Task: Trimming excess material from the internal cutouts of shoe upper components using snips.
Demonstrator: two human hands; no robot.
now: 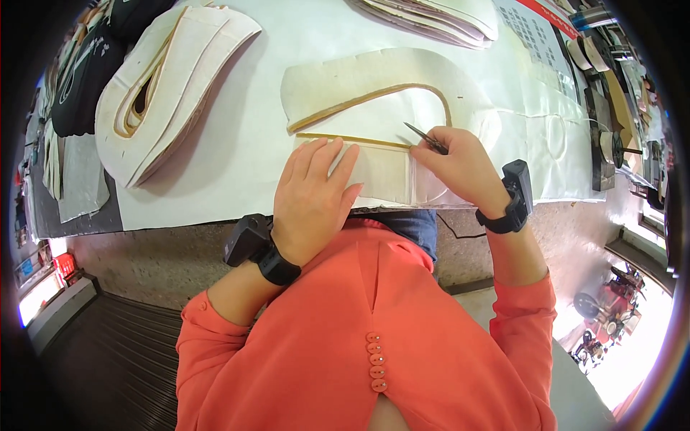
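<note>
A cream, U-shaped piece of sheet material [352, 77], with a tan strip along its inner edge, lies on the white-covered table in front of me. My left hand [310, 192] rests flat on its near arm, fingers outstretched, the tips by the tan edge. In my right hand [460, 167] is a small dark, pointed metal tool [424, 137], which looks like thread snips. Its tip points to the upper left, over the gap inside the U. The right thumb and fingertips are at the near arm's tan edge. My fingers hide part of the tool.
A stack of similar cream pieces [194, 54] stands on the left, beside black cloth items [86, 79]. Another cream stack [438, 18] lies at the far edge. Spools and metal machine parts [607, 144] stand on the right. The table's near edge [180, 221] runs close to my body.
</note>
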